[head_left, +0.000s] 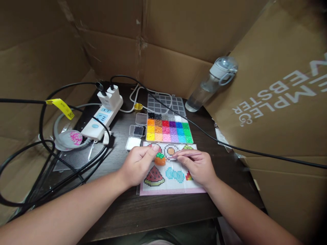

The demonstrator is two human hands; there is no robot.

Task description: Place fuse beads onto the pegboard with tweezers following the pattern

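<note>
Between the thumb and fingers of my left hand (pixel 139 165) is a small orange bead piece with a green top (pixel 160 160). My right hand (pixel 200 166) is closed around a thin pink tool (pixel 190 155), either tweezers or a stick. Its tip points at the orange side of the piece, close to it; I cannot tell if they touch. Under both hands lies a pattern sheet (pixel 168 189) with a watermelon slice (pixel 154 177), a blue bow (pixel 175 174) and a fried egg (pixel 171 151) on it. Just beyond is an open bead box (pixel 170 131) sorted by colour.
Small clear boxes of white beads (pixel 133 143) and black beads (pixel 138 130) stand left of the bead box. A power strip (pixel 99 119), looping black cables (pixel 43 136) and a dish of pink beads (pixel 71 140) are at left. A water bottle (pixel 208 86) leans against cardboard walls (pixel 178 30).
</note>
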